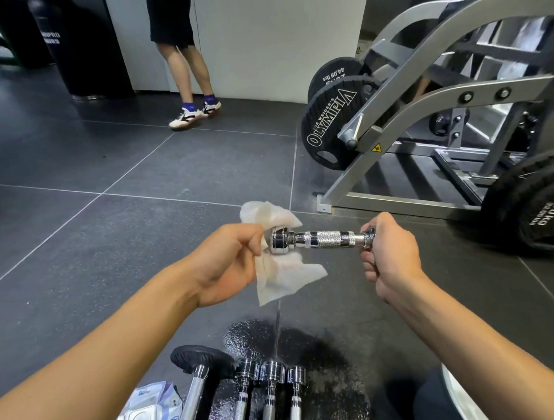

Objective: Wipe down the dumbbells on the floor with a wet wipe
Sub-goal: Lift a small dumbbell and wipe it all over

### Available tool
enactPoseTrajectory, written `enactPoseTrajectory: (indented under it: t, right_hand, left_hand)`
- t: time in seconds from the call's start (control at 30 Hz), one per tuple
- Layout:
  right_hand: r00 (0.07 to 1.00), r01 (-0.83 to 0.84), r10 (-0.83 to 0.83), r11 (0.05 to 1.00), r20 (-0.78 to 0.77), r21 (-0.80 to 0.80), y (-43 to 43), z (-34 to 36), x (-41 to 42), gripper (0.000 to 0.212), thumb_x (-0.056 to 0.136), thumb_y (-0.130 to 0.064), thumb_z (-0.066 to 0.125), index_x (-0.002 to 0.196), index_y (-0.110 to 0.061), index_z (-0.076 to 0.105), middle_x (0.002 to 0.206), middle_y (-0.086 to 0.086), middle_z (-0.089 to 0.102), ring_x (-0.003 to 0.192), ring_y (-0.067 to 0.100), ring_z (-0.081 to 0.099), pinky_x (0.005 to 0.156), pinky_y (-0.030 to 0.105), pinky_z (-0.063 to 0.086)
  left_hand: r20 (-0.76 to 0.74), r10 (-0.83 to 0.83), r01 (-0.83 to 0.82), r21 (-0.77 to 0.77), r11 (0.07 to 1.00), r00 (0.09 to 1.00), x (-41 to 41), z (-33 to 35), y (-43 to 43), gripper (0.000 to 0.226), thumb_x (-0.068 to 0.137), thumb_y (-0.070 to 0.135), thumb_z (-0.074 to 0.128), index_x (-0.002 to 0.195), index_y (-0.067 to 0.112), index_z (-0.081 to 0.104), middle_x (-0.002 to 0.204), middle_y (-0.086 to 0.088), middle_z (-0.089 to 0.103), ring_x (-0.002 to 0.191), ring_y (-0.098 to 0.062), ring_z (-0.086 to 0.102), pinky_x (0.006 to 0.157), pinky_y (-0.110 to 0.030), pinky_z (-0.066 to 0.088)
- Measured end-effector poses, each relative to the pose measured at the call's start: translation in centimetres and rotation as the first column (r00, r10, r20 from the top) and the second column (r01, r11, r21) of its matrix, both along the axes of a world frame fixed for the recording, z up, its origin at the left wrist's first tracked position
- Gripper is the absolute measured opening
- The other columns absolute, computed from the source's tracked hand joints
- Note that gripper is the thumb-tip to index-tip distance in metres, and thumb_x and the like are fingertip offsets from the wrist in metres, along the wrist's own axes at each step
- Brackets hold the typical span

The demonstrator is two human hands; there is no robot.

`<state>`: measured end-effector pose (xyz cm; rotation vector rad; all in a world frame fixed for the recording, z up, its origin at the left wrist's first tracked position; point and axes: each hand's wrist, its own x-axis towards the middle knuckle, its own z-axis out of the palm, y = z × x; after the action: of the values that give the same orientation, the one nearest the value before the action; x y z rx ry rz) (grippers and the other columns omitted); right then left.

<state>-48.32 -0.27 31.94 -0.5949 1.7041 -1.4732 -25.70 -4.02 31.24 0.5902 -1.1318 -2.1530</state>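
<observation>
Wiping step: left hand [227, 262] pinches wipe [281, 272] against dumbbell [320, 239] head; right hand [388, 253] fingers curled round other end. Next: likely wipe handle.

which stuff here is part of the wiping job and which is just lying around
Part of the job: wet wipe pinched in the left hand; chrome dumbbell gripped at one end by the right hand; dumbbells lined up on the floor; wipes pack beside them.
Just around: Olympia weight plates; grey machine frame; 10 kg plate; a bystander's legs.
</observation>
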Motion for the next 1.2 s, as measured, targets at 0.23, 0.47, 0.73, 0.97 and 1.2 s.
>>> enactPoseTrajectory:
  t: [0.23, 0.47, 0.73, 0.97, 1.2]
  right_hand:
    - [0.996, 0.025, -0.023, 0.999, 0.089, -0.024, -0.2, -0.4, -0.5, 0.009, 0.081, -0.021, 0.046, 0.087, -0.016, 0.049, 0.062, 0.005, 0.029, 0.047, 0.016, 0.019, 0.050, 0.027, 0.010]
    - [0.994, 0.012, -0.006, 0.998, 0.110, -0.054, -0.4, -0.4, -1.0, 0.011, 0.080, -0.023, 0.046, 0.089, -0.016, 0.049, 0.064, 0.006, 0.028, 0.049, 0.016, 0.017, 0.053, 0.031, 0.008]
    - [0.995, 0.009, 0.004, 0.992, 0.100, -0.126, 0.0, -0.1, -0.5, 0.009, 0.080, -0.022, 0.045, 0.083, -0.015, 0.051, 0.064, 0.007, 0.030, 0.048, 0.016, 0.018, 0.049, 0.027, 0.010]
    - [0.966, -0.151, 0.092, 0.960, -0.243, -0.237, 0.9, -0.4, 1.1, 0.020, 0.084, -0.015, 0.040, 0.068, -0.013, 0.052, 0.058, -0.001, 0.040, 0.056, 0.019, 0.034, 0.054, 0.032, 0.027]
    - [0.342, -0.666, -0.138, 0.662, -0.929, -0.344, 2.3, -0.3, 0.5, 0.026, 0.096, -0.024, 0.040, 0.085, -0.011, 0.060, 0.069, -0.003, 0.053, 0.064, 0.014, 0.047, 0.062, 0.027, 0.038]
  left_hand:
    - [0.609, 0.168, 0.261, -0.551, 0.793, 0.775, 0.1, -0.3, 1.7, 0.094, 0.063, -0.009, 0.048, 0.151, 0.025, 0.049, 0.156, 0.002, 0.042, 0.137, -0.010, 0.044, 0.110, -0.034, 0.040]
    - [0.616, 0.294, 0.305, -0.680, 0.667, 0.731, 0.3, 0.9, 1.0, 0.075, 0.093, 0.006, 0.040, 0.144, 0.061, 0.045, 0.167, 0.027, 0.008, 0.151, 0.005, 0.018, 0.104, -0.011, 0.037]
    - [0.344, 0.457, -0.287, -0.444, 0.849, 0.820, -1.5, -0.8, 0.6, 0.027, 0.090, 0.034, 0.075, 0.112, 0.019, 0.072, 0.103, 0.000, 0.074, 0.087, -0.014, 0.065, 0.075, -0.028, 0.051]
    - [0.353, 0.569, -0.565, -0.124, 0.815, 0.743, -4.3, -0.9, 1.1, 0.008, 0.092, 0.017, 0.062, 0.086, 0.012, 0.065, 0.064, -0.007, 0.051, 0.049, -0.018, 0.044, 0.055, -0.028, 0.043]
    - [0.428, 0.511, -0.599, 0.096, 0.795, 0.746, -3.3, -1.1, 0.2, 0.017, 0.084, 0.016, 0.066, 0.069, 0.015, 0.058, 0.060, -0.005, 0.045, 0.047, -0.018, 0.040, 0.055, -0.027, 0.031]
